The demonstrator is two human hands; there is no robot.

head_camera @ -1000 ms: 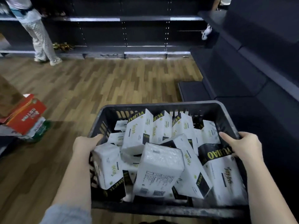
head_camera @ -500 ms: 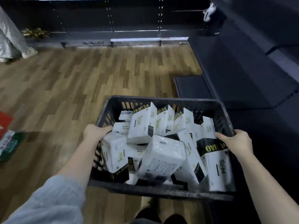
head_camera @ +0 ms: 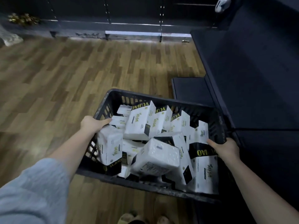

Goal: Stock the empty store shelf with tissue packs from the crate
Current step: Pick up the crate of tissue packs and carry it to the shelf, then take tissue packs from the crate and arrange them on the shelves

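A black slatted plastic crate hangs in the air in front of me, tilted down to the right. It is piled with several white tissue packs with black and gold ends. My left hand grips the crate's left rim, thumb inside. On the right rim my right hand grips it, fingers curled over the edge. The dark empty store shelf runs along the right side, close to the crate's right wall.
Wood-plank floor spreads to the left and ahead. More dark empty shelving lines the far wall. A low dark base step juts out beyond the crate. My slippers show below the crate.
The crate has swung right toward the dark shelf and sunk lower, tilting down to the right. The red box and the person at the left have left the view. Both hands kept their grip.
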